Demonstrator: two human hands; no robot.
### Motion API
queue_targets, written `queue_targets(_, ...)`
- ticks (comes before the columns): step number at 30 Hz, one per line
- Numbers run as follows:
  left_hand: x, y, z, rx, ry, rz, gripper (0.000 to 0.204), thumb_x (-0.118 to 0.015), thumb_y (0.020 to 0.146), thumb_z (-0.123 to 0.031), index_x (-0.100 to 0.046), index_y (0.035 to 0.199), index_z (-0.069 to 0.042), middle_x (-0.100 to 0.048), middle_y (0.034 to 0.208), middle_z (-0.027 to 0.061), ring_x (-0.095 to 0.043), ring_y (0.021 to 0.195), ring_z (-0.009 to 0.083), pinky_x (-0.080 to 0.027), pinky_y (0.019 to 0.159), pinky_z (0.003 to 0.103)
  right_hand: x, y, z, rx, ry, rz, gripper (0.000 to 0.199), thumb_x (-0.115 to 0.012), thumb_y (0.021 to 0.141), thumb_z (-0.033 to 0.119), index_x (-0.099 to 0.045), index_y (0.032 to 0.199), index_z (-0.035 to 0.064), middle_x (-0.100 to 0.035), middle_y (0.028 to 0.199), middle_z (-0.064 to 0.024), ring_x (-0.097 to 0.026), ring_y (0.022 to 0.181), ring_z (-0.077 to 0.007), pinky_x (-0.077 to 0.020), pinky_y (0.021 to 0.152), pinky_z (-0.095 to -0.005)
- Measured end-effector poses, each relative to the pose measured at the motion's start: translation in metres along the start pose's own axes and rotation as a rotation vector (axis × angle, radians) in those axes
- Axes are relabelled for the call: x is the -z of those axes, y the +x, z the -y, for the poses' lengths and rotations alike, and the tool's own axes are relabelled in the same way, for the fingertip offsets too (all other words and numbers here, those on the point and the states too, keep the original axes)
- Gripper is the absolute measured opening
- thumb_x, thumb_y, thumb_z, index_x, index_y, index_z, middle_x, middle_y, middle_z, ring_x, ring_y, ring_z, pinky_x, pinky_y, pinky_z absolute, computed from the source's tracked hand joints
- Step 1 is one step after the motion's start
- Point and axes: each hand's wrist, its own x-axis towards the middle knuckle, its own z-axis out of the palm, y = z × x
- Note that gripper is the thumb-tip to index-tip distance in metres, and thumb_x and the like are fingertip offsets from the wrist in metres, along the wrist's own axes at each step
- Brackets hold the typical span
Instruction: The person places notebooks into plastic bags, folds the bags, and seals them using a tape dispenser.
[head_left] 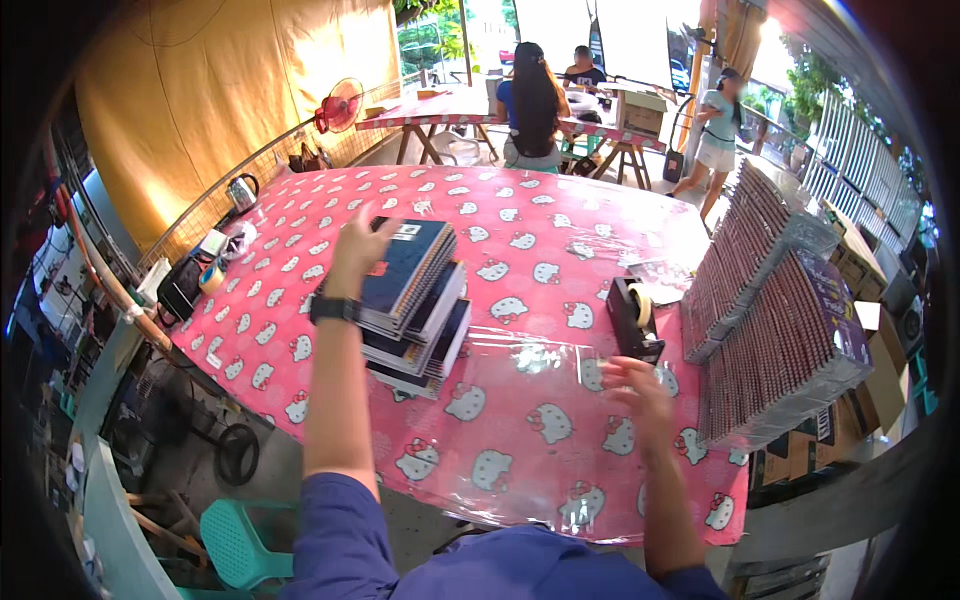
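My left hand (358, 250), a dark band on its wrist, is at the far left corner of a stack of spiral notebooks, its fingers apart and slightly blurred. Whether it presses on the top dark blue notebook (405, 265) I cannot tell. Below that one, the lower notebooks (425, 360) lie unevenly, with pale page edges showing. My right hand (642, 400) hovers with spread fingers over the near right of the table, nothing visible in it. Beneath and beside it lies a clear plastic sheet or bag (535, 400). Just beyond that hand stands a black tape dispenser (632, 318) with a tape roll.
Tall piles of plastic-wrapped spiral notebooks (775, 350) line the right side of the pink, cat-patterned table (520, 200). At the left edge are a tape roll (211, 279) and a black bag (182, 288). A green stool (240, 545) stands lower left. Several people are farther back.
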Motion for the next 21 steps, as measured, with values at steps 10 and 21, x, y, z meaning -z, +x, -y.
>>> queue_targets(10,0.004,0.031,0.136,0.609,-0.794,0.759,0.065,-0.047,0.089,-0.054,-0.051,0.125,0.0,-0.059,0.118,0.0119,-0.054,0.107,0.0201,-0.042,0.092,0.031,-0.209,0.158,-0.06,-0.564,0.31,0.111,0.095,-0.06,0.071,0.07,-0.031,0.14,0.0107,-0.043,0.122,-0.0192,-0.035,0.124,-0.0339,-0.0276,0.098,-0.0614)
queue_targets(21,-0.056,-0.155,-0.021,0.179,-1.087,0.39,0.071,-0.072,0.076,-0.019,-0.035,0.134,-0.002,-0.054,0.112,0.006,-0.053,0.101,0.0164,-0.044,0.089,0.031,-0.071,0.03,-0.025,-0.048,0.091,0.23,0.102,-0.079,0.061,0.015,-0.017,0.14,-0.004,-0.037,0.134,-0.0153,-0.038,0.123,-0.0197,-0.0309,0.103,-0.0328)
